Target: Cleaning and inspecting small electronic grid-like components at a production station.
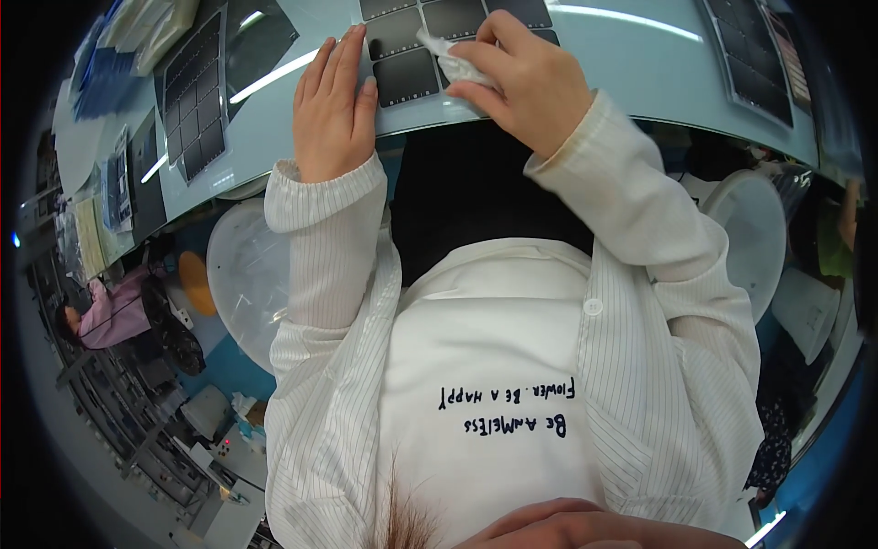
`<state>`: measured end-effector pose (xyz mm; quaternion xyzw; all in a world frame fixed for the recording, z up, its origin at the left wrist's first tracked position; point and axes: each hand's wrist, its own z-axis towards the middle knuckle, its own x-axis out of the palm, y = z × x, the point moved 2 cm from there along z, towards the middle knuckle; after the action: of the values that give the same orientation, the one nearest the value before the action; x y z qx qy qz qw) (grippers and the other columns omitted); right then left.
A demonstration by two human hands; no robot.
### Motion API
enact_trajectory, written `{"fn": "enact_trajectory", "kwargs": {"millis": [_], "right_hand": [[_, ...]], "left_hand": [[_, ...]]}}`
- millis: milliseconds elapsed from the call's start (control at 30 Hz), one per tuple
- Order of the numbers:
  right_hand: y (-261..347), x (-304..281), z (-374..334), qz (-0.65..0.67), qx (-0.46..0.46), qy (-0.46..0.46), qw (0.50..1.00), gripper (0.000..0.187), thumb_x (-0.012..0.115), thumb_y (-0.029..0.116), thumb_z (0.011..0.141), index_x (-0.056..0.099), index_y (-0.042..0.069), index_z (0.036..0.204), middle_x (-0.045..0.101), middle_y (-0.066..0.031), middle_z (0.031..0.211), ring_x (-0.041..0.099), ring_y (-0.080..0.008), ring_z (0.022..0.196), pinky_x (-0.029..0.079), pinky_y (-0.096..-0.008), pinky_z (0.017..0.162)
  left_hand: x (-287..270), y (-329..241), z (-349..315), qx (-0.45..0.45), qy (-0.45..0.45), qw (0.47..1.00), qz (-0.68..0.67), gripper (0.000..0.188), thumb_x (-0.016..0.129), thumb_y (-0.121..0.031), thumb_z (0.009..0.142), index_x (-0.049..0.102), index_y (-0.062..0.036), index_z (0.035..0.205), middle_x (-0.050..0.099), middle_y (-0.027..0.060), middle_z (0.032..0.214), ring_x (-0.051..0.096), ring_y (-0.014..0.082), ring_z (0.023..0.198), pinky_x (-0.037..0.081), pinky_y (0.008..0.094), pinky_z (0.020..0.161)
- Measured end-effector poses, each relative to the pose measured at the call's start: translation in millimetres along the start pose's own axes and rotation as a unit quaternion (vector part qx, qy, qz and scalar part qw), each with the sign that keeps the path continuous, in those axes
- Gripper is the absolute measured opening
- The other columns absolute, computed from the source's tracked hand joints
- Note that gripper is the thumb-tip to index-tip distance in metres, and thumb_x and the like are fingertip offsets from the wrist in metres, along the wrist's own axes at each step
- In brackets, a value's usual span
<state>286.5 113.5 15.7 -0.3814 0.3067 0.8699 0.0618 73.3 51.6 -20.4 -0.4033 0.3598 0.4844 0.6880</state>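
The left hand [334,110] lies with its palm toward the counter [631,69], fingers straight and close together, thumb slightly apart, along the left edge of a sheet of dark panels [407,78]; whether it bears down on that edge, I cannot tell. The right hand [530,87] pinches a crumpled white wipe [465,71] between thumb and fingers, over the sheet, which spreads to the right of the left hand and beneath the wipe. If the left hand bears too lightly, a sideways push from the right could slide the sheet across the smooth, glossy counter. Too hard a rub, or grit caught in the wipe's folds, might scratch the dark faces; bare fingertips could leave smudges. The near edge of the counter runs just below both hands, so a pull toward the body might bring the sheet over it. Another panelled sheet [197,114] lies left of the left hand, out of the wipe's way.
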Motion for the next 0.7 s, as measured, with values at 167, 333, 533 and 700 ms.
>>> {"fn": "enact_trajectory", "kwargs": {"millis": [167,333,533,700], "right_hand": [[-63,-16,-9,-0.142,0.052,-0.089,0.984,0.031,0.072,0.027,0.076,0.066,0.005,0.097,0.061,-0.0125,0.092,0.060,-0.0263,0.063,0.049,-0.0341,0.058],[-22,3,-20,-0.043,0.006,-0.033,0.999,0.028,0.072,0.022,0.076,0.066,0.002,0.094,0.057,-0.0105,0.086,0.058,-0.0250,0.063,0.048,-0.0304,0.057],[-23,0,-16,-0.034,0.005,-0.045,0.998,0.024,0.071,0.019,0.077,0.066,0.002,0.094,0.058,-0.0108,0.083,0.060,-0.0241,0.065,0.049,-0.0291,0.057],[-77,-22,10,-0.077,0.104,-0.005,0.992,0.028,0.071,0.020,0.075,0.065,0.003,0.097,0.058,-0.0133,0.088,0.060,-0.0287,0.073,0.049,-0.0336,0.065]], "left_hand": [[1,-7,5,0.006,-0.007,1.000,0.000,0.049,0.045,-0.017,0.089,0.040,-0.0122,0.137,0.048,0.0071,0.135,0.039,0.0293,0.128,0.029,0.0405,0.107],[-1,-8,1,-0.009,0.006,1.000,0.008,0.049,0.045,-0.017,0.088,0.041,-0.0109,0.136,0.049,0.0082,0.134,0.040,0.0299,0.128,0.030,0.0404,0.106],[-1,-9,5,-0.008,-0.022,1.000,-0.010,0.048,0.046,-0.018,0.088,0.043,-0.0076,0.134,0.051,0.0093,0.132,0.042,0.0304,0.126,0.032,0.0407,0.103],[-4,-13,6,-0.021,-0.019,1.000,-0.012,0.048,0.048,-0.016,0.086,0.044,-0.0070,0.133,0.052,0.0112,0.130,0.042,0.0310,0.125,0.033,0.0406,0.103]]}}
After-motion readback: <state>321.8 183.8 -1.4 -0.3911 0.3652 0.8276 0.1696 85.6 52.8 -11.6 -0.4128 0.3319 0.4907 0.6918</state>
